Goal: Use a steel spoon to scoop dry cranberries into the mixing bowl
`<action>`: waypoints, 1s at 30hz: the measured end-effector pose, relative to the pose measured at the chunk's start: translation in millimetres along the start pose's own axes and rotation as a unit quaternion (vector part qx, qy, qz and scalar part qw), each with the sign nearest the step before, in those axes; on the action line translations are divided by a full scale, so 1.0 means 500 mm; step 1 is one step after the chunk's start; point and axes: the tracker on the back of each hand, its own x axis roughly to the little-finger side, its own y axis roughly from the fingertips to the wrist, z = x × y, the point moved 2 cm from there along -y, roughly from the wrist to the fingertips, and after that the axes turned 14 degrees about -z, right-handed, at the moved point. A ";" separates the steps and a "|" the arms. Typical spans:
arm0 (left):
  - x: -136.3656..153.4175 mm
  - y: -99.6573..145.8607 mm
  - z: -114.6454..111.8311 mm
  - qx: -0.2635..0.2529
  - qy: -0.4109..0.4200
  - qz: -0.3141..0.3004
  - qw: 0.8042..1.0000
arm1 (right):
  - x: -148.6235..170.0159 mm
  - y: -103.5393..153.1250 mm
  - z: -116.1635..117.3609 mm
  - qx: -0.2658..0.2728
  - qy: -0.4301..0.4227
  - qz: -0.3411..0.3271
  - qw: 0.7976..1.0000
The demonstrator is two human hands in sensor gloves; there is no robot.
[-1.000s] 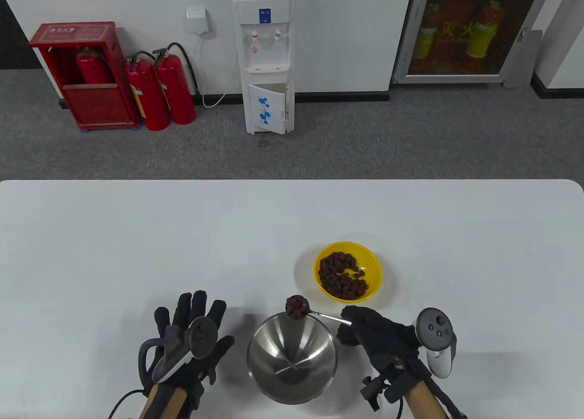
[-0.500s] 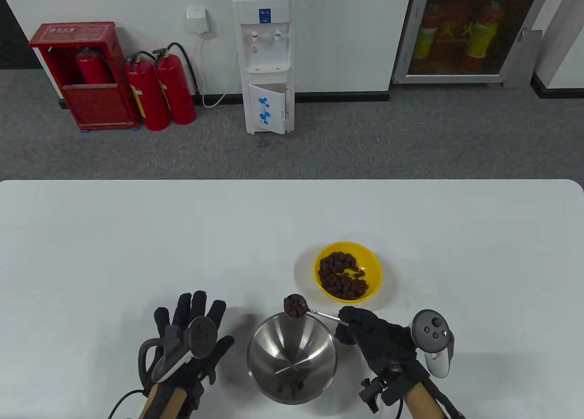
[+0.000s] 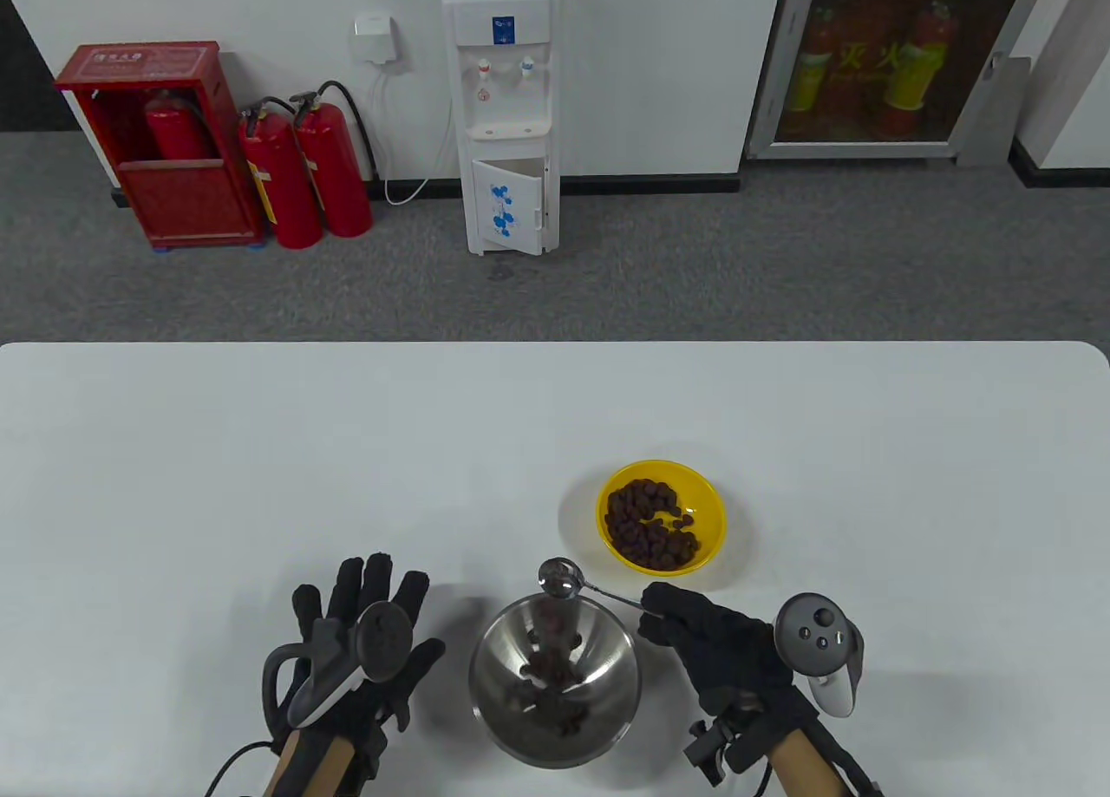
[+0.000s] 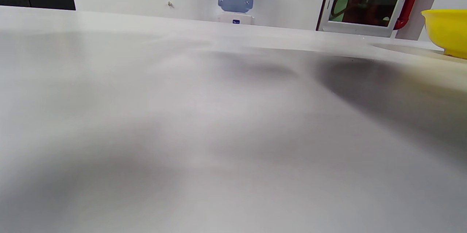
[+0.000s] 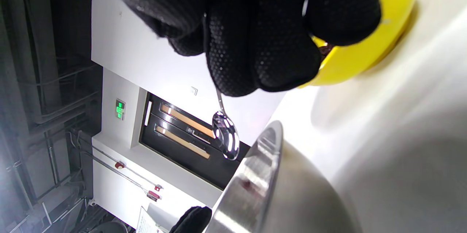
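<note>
My right hand [image 3: 694, 636] grips the handle of the steel spoon [image 3: 560, 578], whose empty bowl is tipped over the far rim of the steel mixing bowl [image 3: 496, 650]. Cranberries [image 3: 551, 671] are falling and piling inside it. In the right wrist view the spoon [image 5: 226, 139] hangs from my gloved fingers [image 5: 262, 43] just above the bowl's rim [image 5: 255, 174]. The yellow bowl [image 3: 707, 519] with dry cranberries [image 3: 646, 528] stands behind and to the right. My left hand [image 3: 364, 623] rests flat on the table, fingers spread, left of the mixing bowl.
The white table [image 3: 260, 450] stretches far and wide around the two bowls. The left wrist view shows the table top [image 4: 182, 116] and the yellow bowl's edge [image 4: 447, 30] at the right. A water dispenser and fire extinguishers stand on the floor beyond the table.
The spoon was full of cranberries over the mixing bowl's far rim; it has tipped and emptied, and the cranberries have dropped into the mixing bowl. My left hand has not moved.
</note>
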 end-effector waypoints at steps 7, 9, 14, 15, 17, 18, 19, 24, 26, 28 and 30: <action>0.000 0.000 0.000 0.000 0.000 0.000 1.000 | -0.004 0.000 -0.005 0.005 0.014 -0.016 1.000; 0.000 0.000 0.000 -0.002 0.000 -0.001 1.000 | -0.005 0.001 -0.006 0.010 0.015 -0.015 1.000; 0.000 0.001 0.004 -0.010 0.004 -0.003 1.000 | -0.022 -0.002 -0.032 0.076 0.050 -0.013 0.996; 0.000 0.001 0.005 -0.011 0.007 -0.004 1.000 | -0.038 -0.010 -0.047 0.094 0.113 0.001 0.989; 0.000 0.001 0.005 -0.012 0.009 -0.004 1.000 | -0.062 -0.025 -0.070 0.117 0.214 0.013 0.970; 0.000 0.001 0.004 -0.011 0.009 -0.004 1.000 | -0.072 -0.036 -0.079 0.126 0.260 0.010 0.957; 0.000 0.000 0.003 -0.009 0.009 -0.004 1.000 | -0.079 -0.047 -0.088 0.132 0.304 0.013 0.943; 0.000 0.000 0.001 -0.006 0.008 -0.004 1.000 | -0.053 -0.089 -0.103 0.116 0.433 0.052 0.893; 0.000 0.000 0.000 -0.005 0.009 -0.004 1.000 | -0.024 -0.093 -0.098 0.110 0.452 0.062 0.883; -0.001 0.000 0.000 -0.004 0.008 -0.004 1.000 | 0.001 -0.088 -0.096 0.107 0.452 0.070 0.883; -0.001 -0.001 0.000 -0.004 0.007 -0.005 1.000 | 0.021 -0.079 -0.098 0.121 0.441 0.071 0.887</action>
